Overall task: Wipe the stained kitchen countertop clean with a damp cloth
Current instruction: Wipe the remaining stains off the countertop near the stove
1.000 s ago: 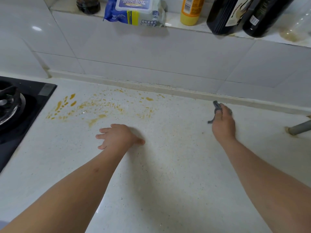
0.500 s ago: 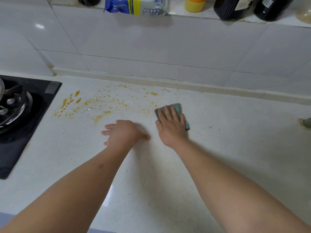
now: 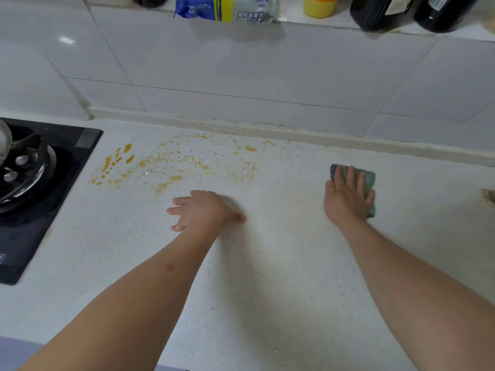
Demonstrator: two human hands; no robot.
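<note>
White countertop (image 3: 267, 277), orange stains (image 3: 171, 167); right hand (image 3: 347, 199) flat, pressing cloth (image 3: 368, 178); left hand (image 3: 203, 210) spread, resting.

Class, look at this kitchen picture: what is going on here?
A person is wiping a white countertop. The right hand presses a green cloth flat on the counter, well to the right of the orange stains, which remain unwiped beside the black stove. The left hand rests on the counter just below the stains.
</note>
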